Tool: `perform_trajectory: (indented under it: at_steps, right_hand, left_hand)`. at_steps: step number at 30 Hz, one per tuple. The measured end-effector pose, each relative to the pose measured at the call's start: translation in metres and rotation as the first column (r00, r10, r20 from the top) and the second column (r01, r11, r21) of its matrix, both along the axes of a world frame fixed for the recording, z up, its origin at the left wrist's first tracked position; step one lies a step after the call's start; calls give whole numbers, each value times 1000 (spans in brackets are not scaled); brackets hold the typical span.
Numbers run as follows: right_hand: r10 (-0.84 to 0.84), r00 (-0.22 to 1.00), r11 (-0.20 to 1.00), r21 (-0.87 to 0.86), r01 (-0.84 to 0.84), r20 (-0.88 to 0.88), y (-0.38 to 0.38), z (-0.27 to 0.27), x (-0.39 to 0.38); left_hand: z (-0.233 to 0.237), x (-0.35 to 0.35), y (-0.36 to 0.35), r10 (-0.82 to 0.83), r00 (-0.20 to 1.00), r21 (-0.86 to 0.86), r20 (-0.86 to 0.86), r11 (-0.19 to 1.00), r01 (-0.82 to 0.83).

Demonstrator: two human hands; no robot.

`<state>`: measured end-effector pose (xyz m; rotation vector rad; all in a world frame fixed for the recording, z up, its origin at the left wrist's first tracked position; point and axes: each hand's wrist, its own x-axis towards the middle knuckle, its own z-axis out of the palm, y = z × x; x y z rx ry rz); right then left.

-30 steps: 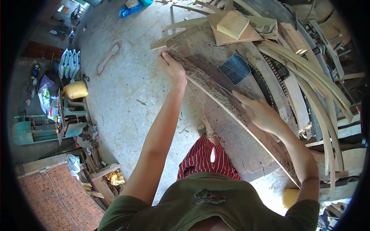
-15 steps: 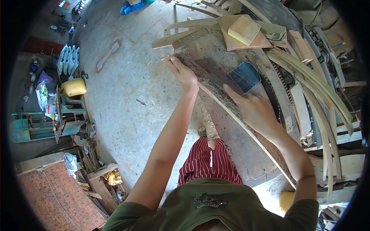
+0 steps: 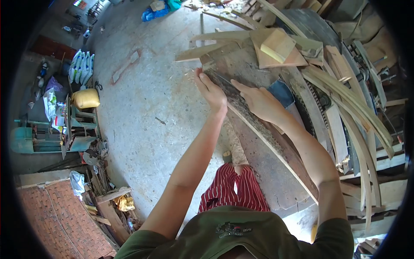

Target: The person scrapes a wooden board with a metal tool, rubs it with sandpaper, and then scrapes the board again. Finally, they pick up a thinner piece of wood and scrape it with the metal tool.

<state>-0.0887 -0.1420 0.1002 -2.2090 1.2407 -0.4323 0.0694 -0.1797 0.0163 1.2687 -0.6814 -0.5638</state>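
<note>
A long wooden board (image 3: pixel 269 141) with a rough, dark upper edge slants from upper left to lower right across the workbench (image 3: pixel 276 172). My left hand (image 3: pixel 212 93) is closed on its far end, the fingers lying along the outer side. Over the same edge, nearer my body, my right hand (image 3: pixel 263 103) is wrapped around a thin, flat dark metal tool (image 3: pixel 222 78), whose tip points to the board's far end. The palm hides most of the tool; its exact kind does not show. Beyond my right hand lies a dark blue square patch (image 3: pixel 282 92), partly covered.
Wood offcuts (image 3: pixel 278 47) are piled at the far end of the bench. Long curved wooden strips (image 3: pixel 345 99) lean along the right side. A yellow container (image 3: pixel 85 99) and a brick stack (image 3: pixel 64 220) stand at the left, across the concrete floor.
My right hand has moved forward and left along the board's edge, toward my left hand, with the flat tool. The left hand stays on the board's far end; the view has shifted slightly.
</note>
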Motion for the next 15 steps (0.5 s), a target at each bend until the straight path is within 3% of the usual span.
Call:
perform_trajectory:
  at_steps: [5, 8, 9, 11, 12, 14, 15]
  right_hand:
    - [28, 999, 967, 254, -20, -27, 25, 16, -29]
    - [0, 997, 952, 306, 25, -81, 9, 31, -7]
    - [-4, 997, 955, 294, 29, -83, -1, 18, -1]
    - [75, 984, 992, -108, -58, 160, -22, -14, 18]
    - [76, 983, 992, -109, -58, 166, -20, -17, 13]
    - [31, 999, 994, 109, -33, 21, -2, 9, 1]
    - [34, 999, 994, 108, -36, 15, 2, 17, -3]
  left_hand:
    - [-4, 4, -1, 19, 996, 33, 92, 999, -23]
    - [-6, -1, -2, 30, 994, 25, 107, 999, -33]
    - [-6, 1, 0, 25, 991, 36, 129, 999, -30]
    - [-3, 4, 3, 12, 991, 37, 134, 999, -17]
    - [-1, 4, 3, 13, 990, 36, 140, 999, -18]
    - [0, 3, 4, 12, 987, 59, 159, 998, -21]
    - [1, 3, 2, 15, 988, 58, 154, 998, -24]
